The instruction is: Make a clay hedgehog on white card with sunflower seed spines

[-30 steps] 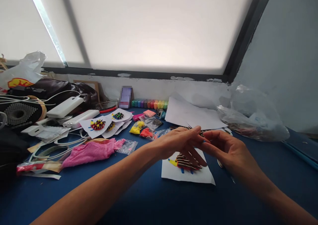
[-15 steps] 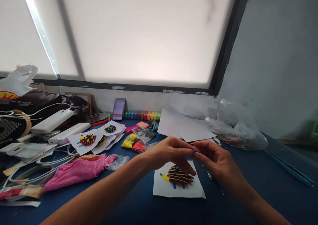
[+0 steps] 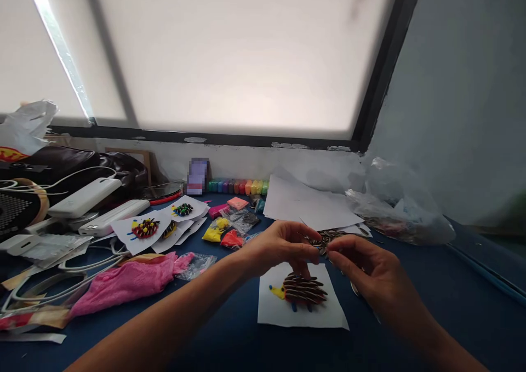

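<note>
Above a white paper card (image 3: 304, 318) hover both of my hands, fingertips close together with a narrow gap between them. My left hand (image 3: 279, 249) has thumb and forefinger pinched, the other fingers curled down over the card. My right hand (image 3: 365, 262) also pinches thumb against forefinger. Whatever is in either pinch is too small to make out. On the card lies a hedgehog figure (image 3: 306, 291) with a yellow clay head, blue nose and feet, and a back of striped sunflower seeds. Its upper edge is partly hidden by my left fingers. Loose sunflower seeds (image 3: 329, 235) lie behind my fingertips.
Finished hedgehog cards (image 3: 146, 229) lie left, near a pink cloth (image 3: 127, 284) and white cables. Bagged coloured clay (image 3: 216, 230) sits mid-table. White sheets (image 3: 308, 205) and a clear plastic bag (image 3: 406, 218) are behind. A phone (image 3: 198, 176) leans by a clay row (image 3: 238, 187).
My fingertips were together around a small blue clay piece; now they have parted slightly. The view has shifted a little, and the seeds behind my hands show more.
</note>
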Action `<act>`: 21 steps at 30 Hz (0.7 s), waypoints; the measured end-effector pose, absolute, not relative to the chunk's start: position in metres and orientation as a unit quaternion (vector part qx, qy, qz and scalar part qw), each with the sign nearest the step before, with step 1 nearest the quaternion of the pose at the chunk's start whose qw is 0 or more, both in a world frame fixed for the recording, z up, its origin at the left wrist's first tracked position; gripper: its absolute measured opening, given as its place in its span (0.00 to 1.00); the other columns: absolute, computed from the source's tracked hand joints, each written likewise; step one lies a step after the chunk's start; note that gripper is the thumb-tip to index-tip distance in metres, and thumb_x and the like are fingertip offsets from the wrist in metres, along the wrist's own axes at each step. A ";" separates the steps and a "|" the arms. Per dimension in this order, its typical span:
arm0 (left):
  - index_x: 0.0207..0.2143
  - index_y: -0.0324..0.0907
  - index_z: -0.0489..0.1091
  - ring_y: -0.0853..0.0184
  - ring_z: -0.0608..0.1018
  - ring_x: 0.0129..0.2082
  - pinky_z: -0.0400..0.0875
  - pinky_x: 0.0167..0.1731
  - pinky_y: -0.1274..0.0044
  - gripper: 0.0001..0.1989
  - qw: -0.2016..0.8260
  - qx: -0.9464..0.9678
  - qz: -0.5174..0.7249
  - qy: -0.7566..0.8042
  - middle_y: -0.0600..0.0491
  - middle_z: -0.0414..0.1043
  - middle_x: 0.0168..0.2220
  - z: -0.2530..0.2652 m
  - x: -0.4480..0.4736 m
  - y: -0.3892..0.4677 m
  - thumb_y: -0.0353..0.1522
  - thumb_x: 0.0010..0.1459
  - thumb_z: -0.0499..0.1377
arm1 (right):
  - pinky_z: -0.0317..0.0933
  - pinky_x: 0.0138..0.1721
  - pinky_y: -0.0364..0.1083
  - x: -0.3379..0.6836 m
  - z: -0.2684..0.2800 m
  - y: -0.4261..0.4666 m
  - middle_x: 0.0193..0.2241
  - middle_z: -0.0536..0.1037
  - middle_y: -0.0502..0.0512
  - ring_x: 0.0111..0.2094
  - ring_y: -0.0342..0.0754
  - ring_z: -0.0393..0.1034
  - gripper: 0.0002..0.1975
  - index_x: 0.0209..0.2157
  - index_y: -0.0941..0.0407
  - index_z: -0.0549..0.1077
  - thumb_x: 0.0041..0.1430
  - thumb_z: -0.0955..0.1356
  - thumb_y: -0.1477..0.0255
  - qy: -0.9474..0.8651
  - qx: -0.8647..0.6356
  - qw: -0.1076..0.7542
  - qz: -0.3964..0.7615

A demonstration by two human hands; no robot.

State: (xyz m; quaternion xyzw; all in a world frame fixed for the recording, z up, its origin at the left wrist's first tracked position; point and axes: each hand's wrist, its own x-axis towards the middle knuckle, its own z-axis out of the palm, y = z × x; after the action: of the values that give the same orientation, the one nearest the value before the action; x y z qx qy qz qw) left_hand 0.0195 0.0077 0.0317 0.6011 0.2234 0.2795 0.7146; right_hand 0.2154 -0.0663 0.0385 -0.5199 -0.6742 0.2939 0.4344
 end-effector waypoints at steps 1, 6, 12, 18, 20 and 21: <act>0.45 0.37 0.70 0.70 0.78 0.23 0.71 0.24 0.79 0.22 0.715 0.601 0.279 0.220 0.51 0.77 0.30 0.032 0.020 0.006 0.35 0.50 0.69 | 0.69 0.37 0.46 0.214 0.039 -0.067 0.34 0.79 0.55 0.36 0.49 0.73 0.16 0.43 0.53 0.77 0.58 0.69 0.58 -0.679 -0.513 0.429 0.303; 0.45 0.36 0.64 0.69 0.78 0.22 0.73 0.26 0.77 0.25 0.723 0.602 0.262 0.213 0.50 0.77 0.29 0.033 0.019 0.005 0.37 0.49 0.70 | 0.69 0.43 0.48 0.209 0.043 -0.068 0.36 0.80 0.54 0.39 0.50 0.74 0.14 0.41 0.50 0.80 0.60 0.68 0.59 -0.721 -0.483 0.394 0.302; 0.44 0.37 0.65 0.68 0.79 0.24 0.73 0.28 0.75 0.24 0.723 0.614 0.244 0.200 0.51 0.77 0.28 0.029 0.018 0.009 0.38 0.50 0.69 | 0.69 0.40 0.48 0.206 0.046 -0.070 0.34 0.80 0.54 0.37 0.50 0.74 0.14 0.40 0.49 0.80 0.60 0.67 0.58 -0.719 -0.489 0.394 0.299; 0.39 0.36 0.71 0.74 0.76 0.21 0.69 0.23 0.80 0.20 0.689 0.650 0.217 0.235 0.52 0.75 0.30 0.031 0.016 0.009 0.44 0.53 0.66 | 0.68 0.35 0.47 0.207 0.043 -0.070 0.32 0.80 0.55 0.34 0.50 0.74 0.13 0.38 0.51 0.80 0.60 0.67 0.58 -0.725 -0.503 0.391 0.262; 0.36 0.35 0.73 0.74 0.75 0.20 0.68 0.21 0.81 0.21 0.681 0.657 0.206 0.250 0.53 0.74 0.28 0.032 0.017 0.009 0.44 0.50 0.68 | 0.68 0.33 0.47 0.208 0.041 -0.069 0.32 0.80 0.55 0.33 0.50 0.74 0.14 0.37 0.51 0.79 0.60 0.67 0.58 -0.728 -0.507 0.391 0.247; 0.34 0.35 0.73 0.74 0.74 0.19 0.68 0.20 0.81 0.21 0.680 0.656 0.204 0.257 0.53 0.73 0.27 0.032 0.017 0.009 0.44 0.48 0.69 | 0.68 0.32 0.47 0.208 0.040 -0.069 0.32 0.79 0.55 0.32 0.50 0.74 0.13 0.37 0.51 0.79 0.60 0.67 0.58 -0.731 -0.507 0.391 0.237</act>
State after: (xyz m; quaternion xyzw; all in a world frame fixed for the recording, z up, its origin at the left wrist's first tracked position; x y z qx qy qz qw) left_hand 0.0171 0.0092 0.0318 0.6560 0.2570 0.2037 0.6798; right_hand 0.2078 -0.0688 0.0400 -0.5067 -0.7310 0.2373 0.3905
